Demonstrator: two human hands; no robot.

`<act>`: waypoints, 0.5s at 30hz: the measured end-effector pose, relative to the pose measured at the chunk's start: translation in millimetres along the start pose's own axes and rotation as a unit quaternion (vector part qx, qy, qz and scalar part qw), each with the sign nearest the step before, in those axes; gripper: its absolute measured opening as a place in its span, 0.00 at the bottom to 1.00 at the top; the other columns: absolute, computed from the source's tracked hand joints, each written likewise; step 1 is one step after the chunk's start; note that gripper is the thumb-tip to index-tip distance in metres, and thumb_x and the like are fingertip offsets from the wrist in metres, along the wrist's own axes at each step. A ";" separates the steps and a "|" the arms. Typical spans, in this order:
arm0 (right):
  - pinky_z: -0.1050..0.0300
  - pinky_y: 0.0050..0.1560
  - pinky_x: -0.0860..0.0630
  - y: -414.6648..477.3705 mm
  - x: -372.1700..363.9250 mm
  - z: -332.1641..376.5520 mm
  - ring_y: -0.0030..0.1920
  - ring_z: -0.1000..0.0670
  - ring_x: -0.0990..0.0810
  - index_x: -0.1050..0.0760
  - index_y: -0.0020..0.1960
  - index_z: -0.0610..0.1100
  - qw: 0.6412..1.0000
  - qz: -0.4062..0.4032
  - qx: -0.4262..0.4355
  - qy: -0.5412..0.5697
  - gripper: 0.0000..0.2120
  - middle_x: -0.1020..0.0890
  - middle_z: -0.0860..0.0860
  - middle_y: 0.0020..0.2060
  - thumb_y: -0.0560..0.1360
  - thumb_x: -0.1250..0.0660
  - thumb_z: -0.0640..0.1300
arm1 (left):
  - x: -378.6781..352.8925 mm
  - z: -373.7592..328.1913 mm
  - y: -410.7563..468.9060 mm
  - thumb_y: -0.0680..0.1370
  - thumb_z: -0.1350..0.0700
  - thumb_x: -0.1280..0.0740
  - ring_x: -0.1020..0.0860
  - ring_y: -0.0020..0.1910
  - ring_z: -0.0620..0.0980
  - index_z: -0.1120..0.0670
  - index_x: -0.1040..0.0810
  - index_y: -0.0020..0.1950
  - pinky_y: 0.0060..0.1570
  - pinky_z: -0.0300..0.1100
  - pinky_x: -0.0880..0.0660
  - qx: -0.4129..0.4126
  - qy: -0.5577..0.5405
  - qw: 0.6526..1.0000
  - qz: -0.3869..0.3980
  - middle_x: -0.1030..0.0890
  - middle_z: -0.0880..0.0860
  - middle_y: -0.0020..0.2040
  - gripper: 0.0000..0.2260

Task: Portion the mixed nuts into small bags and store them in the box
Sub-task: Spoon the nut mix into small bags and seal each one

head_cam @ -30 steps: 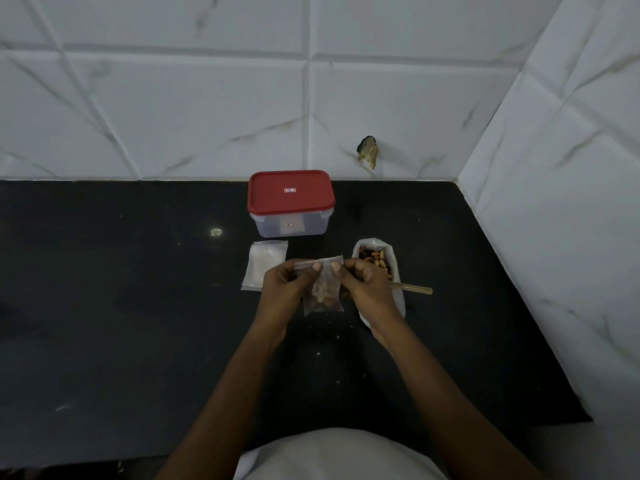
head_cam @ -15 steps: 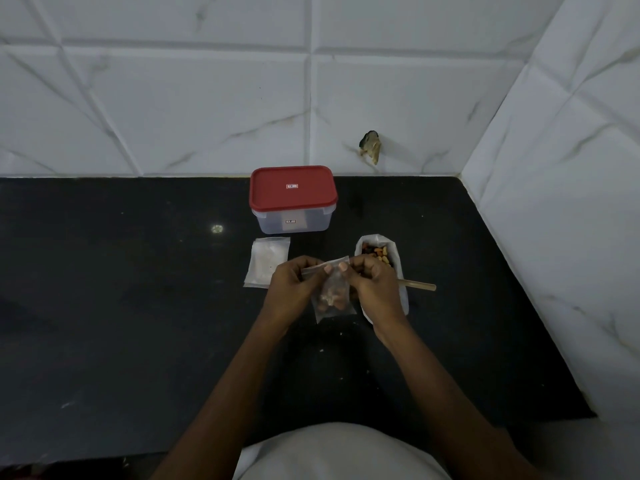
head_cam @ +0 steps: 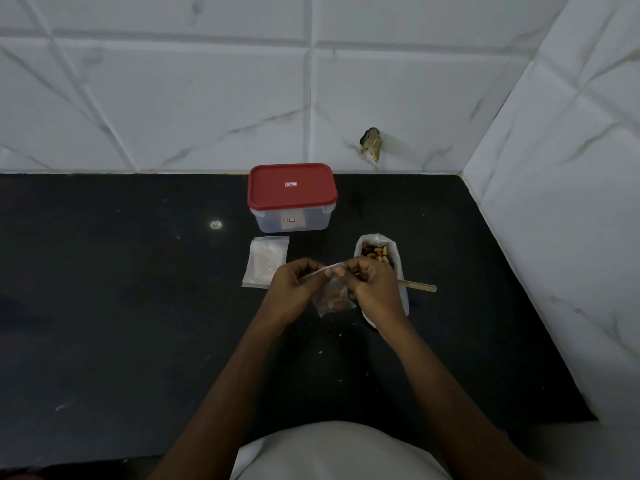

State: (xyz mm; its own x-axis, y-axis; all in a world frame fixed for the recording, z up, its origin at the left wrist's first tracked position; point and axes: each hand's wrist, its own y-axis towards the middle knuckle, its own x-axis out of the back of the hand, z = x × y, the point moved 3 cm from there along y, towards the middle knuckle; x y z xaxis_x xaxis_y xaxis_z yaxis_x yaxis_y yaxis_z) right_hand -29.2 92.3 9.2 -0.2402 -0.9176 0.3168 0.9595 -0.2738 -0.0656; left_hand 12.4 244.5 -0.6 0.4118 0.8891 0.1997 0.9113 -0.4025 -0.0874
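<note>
Just above the black counter [head_cam: 138, 323], the left hand [head_cam: 292, 292] and the right hand [head_cam: 375, 289] both pinch the top edge of a small clear bag [head_cam: 332, 299] with thumb and curled fingers, and a few nuts sit in its hanging bottom. Close behind the right hand stands the open white bag of mixed nuts [head_cam: 377, 252] with a wooden handle [head_cam: 420, 286] poking out to the right. Farther back the box [head_cam: 292, 220] sits with its red lid [head_cam: 292, 188] on, and a stack of empty small bags [head_cam: 266, 261] lies flat just in front of it, left of the hands.

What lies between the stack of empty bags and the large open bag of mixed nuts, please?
Head view: the left hand and right hand, together pinching a small nut-filled bag.
</note>
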 end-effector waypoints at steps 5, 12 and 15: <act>0.47 0.45 0.17 -1.0 -1.5 -0.6 0.44 0.52 0.16 0.20 0.44 0.53 1.000 0.007 0.014 -0.001 0.09 0.16 0.51 0.41 0.78 0.32 0.40 | 0.1 2.0 5.2 0.79 0.58 0.35 0.20 0.44 0.44 0.55 0.21 0.49 0.42 0.34 0.24 -0.017 0.041 0.999 -0.014 0.19 0.51 0.45 0.04; 0.44 0.53 0.20 3.6 2.9 -6.6 0.47 0.53 0.17 0.21 0.41 0.55 0.999 -0.032 -0.003 -0.027 0.10 0.16 0.53 0.40 0.77 0.32 0.42 | 2.5 3.8 4.0 0.78 0.56 0.31 0.18 0.47 0.46 0.57 0.19 0.51 0.44 0.37 0.21 0.006 -0.018 1.000 0.000 0.17 0.53 0.47 0.05; 0.45 0.54 0.20 4.5 4.4 -8.4 0.47 0.52 0.18 0.21 0.42 0.54 0.999 -0.032 -0.013 -0.029 0.09 0.17 0.53 0.41 0.77 0.32 0.41 | 4.8 5.5 2.6 0.78 0.56 0.32 0.18 0.48 0.47 0.57 0.20 0.51 0.46 0.38 0.21 0.031 -0.031 0.999 0.010 0.17 0.53 0.48 0.06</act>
State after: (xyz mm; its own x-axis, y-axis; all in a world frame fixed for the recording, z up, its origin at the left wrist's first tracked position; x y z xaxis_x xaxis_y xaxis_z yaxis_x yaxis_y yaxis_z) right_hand -27.1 84.5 2.4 -0.2914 -0.8796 0.3761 0.9380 -0.3399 -0.0681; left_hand 16.7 248.9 -5.2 0.4268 0.8938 0.1377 0.9008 -0.4067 -0.1520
